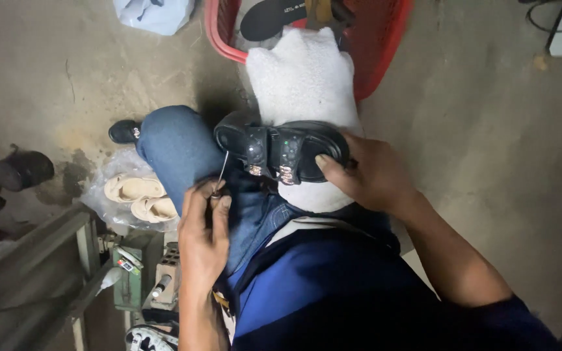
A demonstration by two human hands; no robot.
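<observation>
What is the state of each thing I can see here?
Sandal: on its side on the white cushion, held by the right hand.
Awl: gripped in the left hand, tip near the sandal.
Red basket: on the floor, holding an insole.
Beige sandals: lying in a clear plastic bag.

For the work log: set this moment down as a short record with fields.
setting: concrete floor, person seated
left hand: pinches a thin metal awl, tip at the sandal's side
right hand: grip on the black sandal, steadying it
support: sandal rests on a white cloth over the lap
behind: red basket with a dark insole
left side: beige sandals in a clear bag
</observation>
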